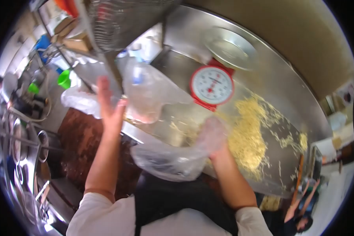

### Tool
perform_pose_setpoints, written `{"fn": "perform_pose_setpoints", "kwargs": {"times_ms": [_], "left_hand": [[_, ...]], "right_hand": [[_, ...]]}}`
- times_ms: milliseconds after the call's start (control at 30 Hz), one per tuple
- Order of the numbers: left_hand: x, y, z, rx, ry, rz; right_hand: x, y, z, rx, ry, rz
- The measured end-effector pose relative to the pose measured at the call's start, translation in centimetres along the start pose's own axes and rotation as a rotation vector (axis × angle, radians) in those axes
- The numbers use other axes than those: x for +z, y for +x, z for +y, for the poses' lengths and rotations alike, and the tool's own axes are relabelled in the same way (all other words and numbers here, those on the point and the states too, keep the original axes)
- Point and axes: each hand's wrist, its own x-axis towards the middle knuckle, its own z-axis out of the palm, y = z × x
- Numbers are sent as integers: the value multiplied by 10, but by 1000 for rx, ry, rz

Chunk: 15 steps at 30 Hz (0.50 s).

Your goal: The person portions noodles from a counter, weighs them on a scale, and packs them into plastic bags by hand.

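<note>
My left hand (111,106) is raised at the counter's near edge with its fingers apart, beside a clear plastic bag (145,94) on the counter. My right hand (212,135), covered by clear plastic, is over the counter, left of a heap of yellow shredded food (247,137). Another clear bag (171,161) hangs from around the right hand in front of the black apron. The right fingers are blurred under the plastic. Beyond my hands stands a red scale (212,87) with a round white dial and a metal pan (231,47) behind it.
A steel counter (279,161) with raised edges carries scattered shreds. A metal rack (118,23) rises at the upper left. Green cups (64,79) and pots stand at the left. Another person (303,220) is at the lower right, arms extended. The floor (82,141) is reddish brown.
</note>
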Motion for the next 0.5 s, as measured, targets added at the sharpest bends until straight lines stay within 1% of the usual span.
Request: {"fn": "perform_pose_setpoints", "kwargs": {"times_ms": [33, 67, 100, 133, 167, 233, 333, 433, 500], "left_hand": [[9, 9, 19, 40, 7, -29], [17, 20, 29, 110, -24, -30], [24, 32, 43, 175, -4, -36], [30, 43, 57, 172, 68, -43], [40, 53, 56, 199, 142, 7], [50, 65, 43, 39, 199, -45], [52, 65, 17, -298, 171, -275], [52, 44, 5, -246, 277, -227], [51, 36, 7, -169, 298, -171]], "right_hand": [[0, -2, -6, 58, 214, -55], [13, -12, -35, 283, 856, -116], [21, -14, -48, 344, 800, -46], [26, -16, -61, 397, 735, 26], [30, -17, -72, 442, 664, 99], [35, -11, -86, 514, 517, 252], [49, 9, -85, 420, 215, 69], [76, 4, -97, 429, 201, 29], [69, 7, -86, 478, 183, -6]]}}
